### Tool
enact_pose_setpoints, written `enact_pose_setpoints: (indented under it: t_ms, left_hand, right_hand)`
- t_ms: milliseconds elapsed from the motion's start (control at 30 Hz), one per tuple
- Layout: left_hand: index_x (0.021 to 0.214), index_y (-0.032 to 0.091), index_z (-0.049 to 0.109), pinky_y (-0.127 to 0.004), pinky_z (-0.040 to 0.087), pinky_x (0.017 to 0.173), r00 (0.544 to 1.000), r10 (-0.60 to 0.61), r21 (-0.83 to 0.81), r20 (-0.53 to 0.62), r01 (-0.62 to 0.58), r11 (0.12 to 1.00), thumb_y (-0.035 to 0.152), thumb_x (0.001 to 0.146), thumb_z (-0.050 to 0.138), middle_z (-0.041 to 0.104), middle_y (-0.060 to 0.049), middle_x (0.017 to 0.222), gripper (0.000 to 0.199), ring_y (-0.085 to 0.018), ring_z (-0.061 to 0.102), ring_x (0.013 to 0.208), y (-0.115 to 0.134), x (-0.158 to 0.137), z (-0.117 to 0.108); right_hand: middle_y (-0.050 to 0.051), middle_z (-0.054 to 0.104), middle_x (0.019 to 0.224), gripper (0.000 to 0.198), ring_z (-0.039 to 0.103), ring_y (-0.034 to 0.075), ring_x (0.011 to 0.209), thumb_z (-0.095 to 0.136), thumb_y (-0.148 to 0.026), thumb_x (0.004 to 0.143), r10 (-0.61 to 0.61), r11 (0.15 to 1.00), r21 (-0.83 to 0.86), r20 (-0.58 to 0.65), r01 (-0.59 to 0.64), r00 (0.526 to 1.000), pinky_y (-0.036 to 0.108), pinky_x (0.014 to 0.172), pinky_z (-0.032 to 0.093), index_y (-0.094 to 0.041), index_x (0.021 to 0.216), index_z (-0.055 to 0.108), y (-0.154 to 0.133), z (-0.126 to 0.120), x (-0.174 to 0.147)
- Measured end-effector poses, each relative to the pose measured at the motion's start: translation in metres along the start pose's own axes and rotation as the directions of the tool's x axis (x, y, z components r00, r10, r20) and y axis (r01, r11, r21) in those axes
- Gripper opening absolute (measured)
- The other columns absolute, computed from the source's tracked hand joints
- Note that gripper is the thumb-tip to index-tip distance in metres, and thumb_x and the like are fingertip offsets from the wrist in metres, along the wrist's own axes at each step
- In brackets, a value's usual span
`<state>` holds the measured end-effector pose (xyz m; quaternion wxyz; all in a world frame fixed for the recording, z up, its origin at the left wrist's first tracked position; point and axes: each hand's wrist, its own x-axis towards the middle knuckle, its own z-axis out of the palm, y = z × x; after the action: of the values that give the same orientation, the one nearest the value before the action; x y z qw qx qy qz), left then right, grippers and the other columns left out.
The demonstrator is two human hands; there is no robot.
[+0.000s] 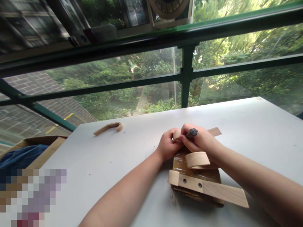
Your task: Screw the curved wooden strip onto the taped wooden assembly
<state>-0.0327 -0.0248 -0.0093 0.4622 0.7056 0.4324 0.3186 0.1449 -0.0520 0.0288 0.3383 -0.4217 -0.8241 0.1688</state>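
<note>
At the far end of a glossy brown wooden block (181, 162), my left hand (169, 145) is closed around the curled end of a bent wooden strip (176, 136). My right hand (201, 137) grips a screwdriver (191, 132), its dark grey handle end poking out of the fist; the tip is hidden. The straight tail of a pale strip (215, 131) shows beyond my right hand. Across the near side of the block lies a strip with two screws (213, 186). Between it and my hands a curled strip (197, 160) stands on the block, partly behind my right forearm.
A loose bent wooden strip (109, 127) lies at the white table's (118, 176) far left edge. Beyond the table runs a green metal railing (188, 78) with glass panes. A cardboard box (50, 151) with blue cloth (23, 156) stands to the left.
</note>
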Motion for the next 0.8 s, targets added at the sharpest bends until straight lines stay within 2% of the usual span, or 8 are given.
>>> enact_pose_setpoints:
  t_ms: [167,367,567,800]
  left_hand:
    - [0.082,0.001,0.046,0.004,0.036,0.072,1.0,0.009,0.004,-0.016,-0.009,1.0,0.069,0.071,0.052,0.046,0.001,0.078,0.069,0.015,0.036,0.074,-0.0021,-0.0003,0.0009]
    - [0.085,0.002,0.048,0.003,0.038,0.073,1.0,0.03,-0.011,-0.006,-0.03,1.0,0.07,0.071,0.05,0.051,0.0,0.083,0.07,0.014,0.04,0.075,-0.0009,0.0004,0.0008]
    - [0.091,0.004,0.051,0.004,0.041,0.077,1.0,-0.002,-0.027,-0.014,0.002,1.0,0.068,0.069,0.054,0.058,0.001,0.092,0.067,0.014,0.045,0.079,0.0007,-0.0008,0.0019]
    - [0.094,0.004,0.052,0.004,0.042,0.078,1.0,0.008,-0.026,-0.031,-0.008,1.0,0.068,0.069,0.055,0.058,0.0,0.095,0.069,0.013,0.045,0.081,0.0004,0.0001,0.0018]
  right_hand:
    - [0.001,0.053,0.083,0.034,0.043,0.003,0.073,0.047,-0.045,0.094,0.011,1.0,-0.002,0.013,-0.011,1.0,0.018,0.065,0.034,-0.012,0.087,0.05,-0.0012,-0.0011,0.0011]
    - [0.001,0.052,0.081,0.031,0.043,0.003,0.072,0.05,-0.042,0.092,-0.008,1.0,-0.006,0.009,0.008,1.0,0.016,0.064,0.034,-0.011,0.086,0.05,-0.0012,-0.0006,0.0024]
    - [0.002,0.053,0.08,0.032,0.041,0.003,0.07,0.048,-0.041,0.091,-0.015,1.0,-0.027,0.0,0.015,1.0,0.016,0.063,0.033,-0.01,0.085,0.051,-0.0043,-0.0032,0.0031]
    - [0.002,0.053,0.08,0.031,0.041,0.003,0.069,0.052,-0.04,0.088,0.006,1.0,-0.008,0.008,-0.006,1.0,0.017,0.061,0.033,-0.009,0.084,0.051,-0.007,-0.0051,0.0051]
